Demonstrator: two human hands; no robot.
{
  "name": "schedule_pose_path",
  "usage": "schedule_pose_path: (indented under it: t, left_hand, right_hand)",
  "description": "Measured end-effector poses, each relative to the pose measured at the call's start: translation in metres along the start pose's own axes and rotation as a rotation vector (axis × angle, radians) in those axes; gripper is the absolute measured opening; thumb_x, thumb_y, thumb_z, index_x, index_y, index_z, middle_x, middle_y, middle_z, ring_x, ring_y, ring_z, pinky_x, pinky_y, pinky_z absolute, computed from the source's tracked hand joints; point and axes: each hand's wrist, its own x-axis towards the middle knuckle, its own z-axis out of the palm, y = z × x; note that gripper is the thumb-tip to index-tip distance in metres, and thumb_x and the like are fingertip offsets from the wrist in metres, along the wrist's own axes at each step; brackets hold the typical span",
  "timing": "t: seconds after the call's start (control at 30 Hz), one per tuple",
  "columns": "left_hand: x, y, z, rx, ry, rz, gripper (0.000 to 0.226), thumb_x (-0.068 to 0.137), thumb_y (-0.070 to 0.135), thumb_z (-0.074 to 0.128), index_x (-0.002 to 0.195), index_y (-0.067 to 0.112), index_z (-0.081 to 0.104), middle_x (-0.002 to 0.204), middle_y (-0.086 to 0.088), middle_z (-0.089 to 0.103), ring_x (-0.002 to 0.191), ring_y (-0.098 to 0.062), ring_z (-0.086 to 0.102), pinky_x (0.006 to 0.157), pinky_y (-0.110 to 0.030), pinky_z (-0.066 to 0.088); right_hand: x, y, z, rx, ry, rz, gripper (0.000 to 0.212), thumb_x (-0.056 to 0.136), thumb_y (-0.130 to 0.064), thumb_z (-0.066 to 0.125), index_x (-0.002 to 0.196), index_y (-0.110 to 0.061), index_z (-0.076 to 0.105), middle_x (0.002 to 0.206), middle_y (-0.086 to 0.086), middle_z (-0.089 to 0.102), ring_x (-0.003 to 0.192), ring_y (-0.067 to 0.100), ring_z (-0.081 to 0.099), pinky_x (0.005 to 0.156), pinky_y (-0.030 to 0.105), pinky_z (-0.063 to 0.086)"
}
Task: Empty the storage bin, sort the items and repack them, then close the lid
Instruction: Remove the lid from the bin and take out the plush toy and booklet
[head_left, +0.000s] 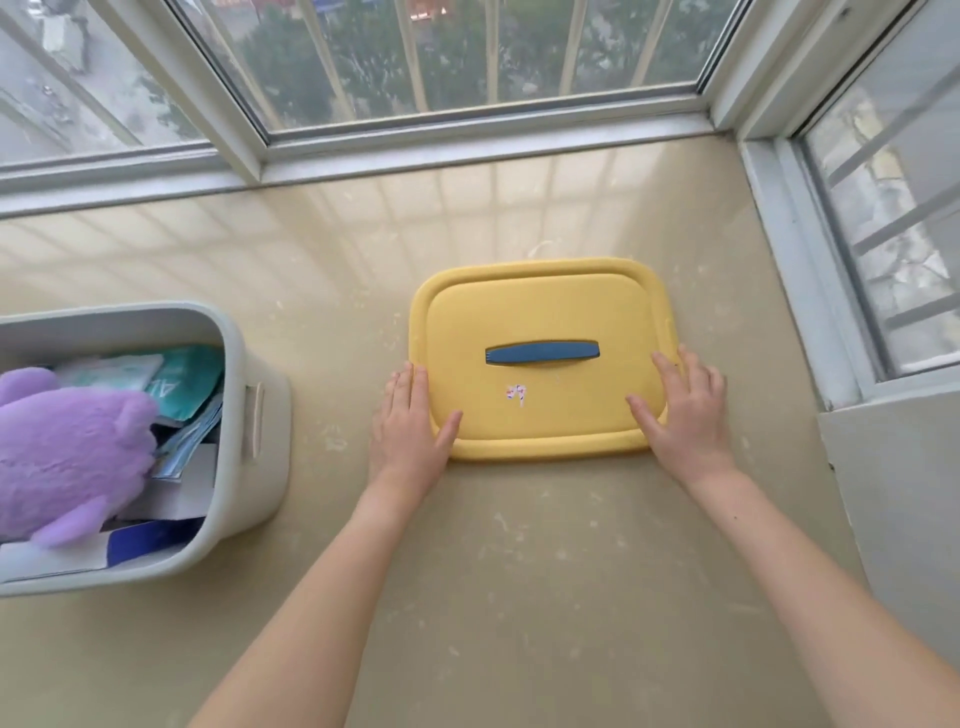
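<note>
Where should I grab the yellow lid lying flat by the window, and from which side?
Probably the blue handle at its centre, from straight above. The yellow lid lies flat, top up, its rim flush on the beige surface, so the edges offer little to hook. The handle runs left to right; curl fingers under it from the near side.

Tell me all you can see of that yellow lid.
The yellow lid is a rounded, plastic-looking rectangle with a raised centre panel, a blue-grey handle across the middle and a scrap of sticker near the front. It lies flat on the beige surface, apart from the grey bin. The left hand and right hand rest flat on its near corners.
</note>
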Motion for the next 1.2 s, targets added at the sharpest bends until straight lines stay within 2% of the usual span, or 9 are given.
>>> schedule_pose_path:
  t: [0.13, 0.2, 0.33, 0.47, 0.63, 0.77, 0.9, 1.0, 1.2]
  left_hand:
    - [-0.028, 0.03, -0.064, -0.036, 0.081, 0.131, 0.06, 0.092, 0.045, 0.036, 0.136, 0.006, 0.05, 0.132, -0.011, 0.057, 0.122, -0.03, 0.051, 0.092, -0.044, 0.049]
    - [-0.052, 0.05, -0.105, -0.034, 0.138, 0.208, 0.056, 0.093, 0.043, 0.036, 0.132, 0.007, 0.055, 0.126, -0.009, 0.061, 0.116, -0.029, 0.055, 0.086, -0.04, 0.05]
    - [-0.115, 0.078, -0.179, -0.055, 0.25, 0.341, 0.05, 0.095, 0.037, 0.041, 0.13, 0.006, 0.057, 0.124, -0.009, 0.062, 0.114, -0.026, 0.053, 0.094, -0.037, 0.044]
    - [-0.185, 0.075, -0.221, -0.056, 0.306, 0.402, 0.044, 0.095, 0.033, 0.046, 0.127, 0.005, 0.058, 0.122, -0.007, 0.062, 0.11, -0.024, 0.055, 0.093, -0.033, 0.044]
    - [-0.252, 0.021, -0.23, -0.038, 0.335, 0.354, 0.04, 0.094, 0.032, 0.048, 0.122, 0.006, 0.061, 0.117, -0.005, 0.064, 0.105, -0.026, 0.059, 0.091, -0.038, 0.048]
    - [-0.276, -0.041, -0.24, -0.027, 0.358, 0.282, 0.041, 0.092, 0.034, 0.049, 0.119, 0.006, 0.063, 0.114, -0.003, 0.066, 0.102, -0.023, 0.061, 0.092, -0.033, 0.046]
    - [-0.276, -0.11, -0.263, -0.04, 0.431, 0.217, 0.04, 0.09, 0.033, 0.05, 0.115, 0.006, 0.066, 0.107, -0.004, 0.068, 0.096, -0.024, 0.062, 0.089, -0.03, 0.045]
    - [-0.264, -0.167, -0.287, -0.023, 0.463, 0.221, 0.04, 0.089, 0.032, 0.051, 0.112, 0.004, 0.067, 0.102, -0.006, 0.069, 0.091, -0.026, 0.062, 0.083, -0.03, 0.043]
    - [-0.224, -0.261, -0.339, -0.055, 0.446, 0.255, 0.046, 0.089, 0.036, 0.049, 0.121, 0.006, 0.063, 0.114, -0.006, 0.066, 0.104, -0.024, 0.056, 0.089, -0.032, 0.045]
  right_hand:
    - [-0.014, -0.045, -0.062, 0.037, 0.074, -0.136, 0.055, 0.092, -0.043, 0.044, 0.131, -0.006, 0.055, 0.128, 0.02, 0.057, 0.11, 0.041, 0.049, 0.094, 0.051, 0.044]
    - [-0.03, -0.074, -0.099, 0.044, 0.115, -0.227, 0.051, 0.093, -0.04, 0.046, 0.131, -0.006, 0.056, 0.125, 0.017, 0.059, 0.111, 0.038, 0.052, 0.097, 0.047, 0.043]
    - [-0.078, -0.135, -0.166, 0.072, 0.159, -0.391, 0.049, 0.095, -0.038, 0.047, 0.131, -0.007, 0.056, 0.126, 0.014, 0.06, 0.116, 0.032, 0.053, 0.1, 0.045, 0.042]
    - [-0.137, -0.18, -0.2, 0.108, 0.187, -0.517, 0.043, 0.094, -0.033, 0.052, 0.125, -0.005, 0.06, 0.121, 0.013, 0.063, 0.112, 0.031, 0.057, 0.096, 0.044, 0.045]
    - [-0.204, -0.214, -0.188, 0.089, 0.11, -0.549, 0.044, 0.095, -0.034, 0.047, 0.126, -0.007, 0.061, 0.122, 0.009, 0.063, 0.112, 0.029, 0.058, 0.098, 0.042, 0.044]
    - [-0.234, -0.256, -0.159, 0.08, 0.055, -0.552, 0.044, 0.094, -0.036, 0.046, 0.125, -0.009, 0.062, 0.12, 0.007, 0.064, 0.112, 0.027, 0.058, 0.098, 0.04, 0.045]
    - [-0.243, -0.317, -0.125, 0.086, 0.024, -0.541, 0.043, 0.092, -0.035, 0.046, 0.121, -0.009, 0.063, 0.115, 0.008, 0.065, 0.104, 0.03, 0.061, 0.09, 0.042, 0.049]
    - [-0.244, -0.371, -0.099, 0.061, 0.024, -0.509, 0.044, 0.092, -0.034, 0.044, 0.123, -0.008, 0.062, 0.116, 0.01, 0.065, 0.102, 0.031, 0.06, 0.091, 0.039, 0.044]
    - [-0.237, -0.462, -0.064, 0.062, 0.009, -0.394, 0.051, 0.094, -0.038, 0.041, 0.131, -0.008, 0.056, 0.128, 0.012, 0.06, 0.113, 0.032, 0.057, 0.095, 0.04, 0.042]
